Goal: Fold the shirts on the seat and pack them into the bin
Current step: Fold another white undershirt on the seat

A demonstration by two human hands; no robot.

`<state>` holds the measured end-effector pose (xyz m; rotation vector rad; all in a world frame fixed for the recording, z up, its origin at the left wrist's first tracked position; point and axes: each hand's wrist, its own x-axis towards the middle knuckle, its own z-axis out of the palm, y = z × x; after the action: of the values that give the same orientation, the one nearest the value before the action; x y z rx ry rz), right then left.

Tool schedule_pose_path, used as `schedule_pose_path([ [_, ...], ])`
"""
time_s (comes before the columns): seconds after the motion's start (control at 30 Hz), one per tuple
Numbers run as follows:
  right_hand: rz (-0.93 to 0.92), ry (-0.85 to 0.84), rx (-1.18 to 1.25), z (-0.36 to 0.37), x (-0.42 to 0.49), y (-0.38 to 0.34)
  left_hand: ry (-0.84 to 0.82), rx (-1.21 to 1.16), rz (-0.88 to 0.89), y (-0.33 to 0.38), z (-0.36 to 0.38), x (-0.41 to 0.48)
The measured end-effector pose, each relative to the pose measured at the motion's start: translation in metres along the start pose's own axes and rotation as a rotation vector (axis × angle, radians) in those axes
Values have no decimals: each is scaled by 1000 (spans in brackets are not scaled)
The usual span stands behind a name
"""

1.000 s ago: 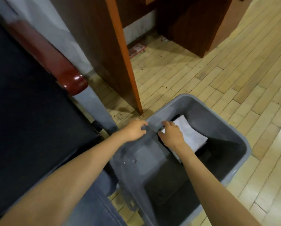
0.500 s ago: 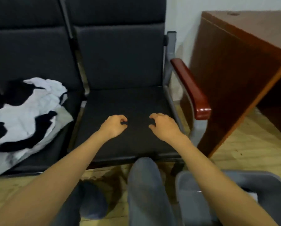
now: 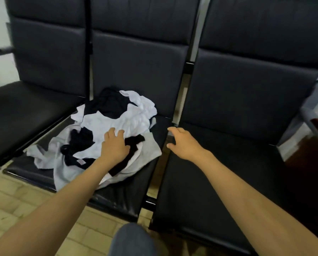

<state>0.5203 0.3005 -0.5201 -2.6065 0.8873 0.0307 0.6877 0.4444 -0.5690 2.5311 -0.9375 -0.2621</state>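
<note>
Pile of shirts, black, white and grey, crumpled on middle seat, at 10 o'clock from frame centre. Left grip resting on pile's 5 o'clock part, fingers spread, touching white and black cloth, pinching nothing. Right grip at 3 o'clock of left, apart from pile, over gap between middle seat and right seat; fingers loosely spread, thumb out, holding nothing; touching or hovering, cannot tell. Knee in jeans at 6 o'clock, floor at 8 o'clock.
</note>
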Motion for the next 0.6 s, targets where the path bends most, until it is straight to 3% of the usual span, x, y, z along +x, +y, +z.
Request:
schedule_pose_path([
  [0.23, -108, -72, 43, 46, 86, -55, 157, -181, -152, -57, 12, 52],
  [0.4, -214, -13, -4, 56, 145, -84, 311, -328, 7, -60, 9, 103],
  [0.5, -241, -25, 28, 63, 179, -95, 156, -429, 48, -55, 3, 134],
  [0.6, -233, -90, 40, 79, 194, -92, 18, -281, 41, -63, 2, 151],
])
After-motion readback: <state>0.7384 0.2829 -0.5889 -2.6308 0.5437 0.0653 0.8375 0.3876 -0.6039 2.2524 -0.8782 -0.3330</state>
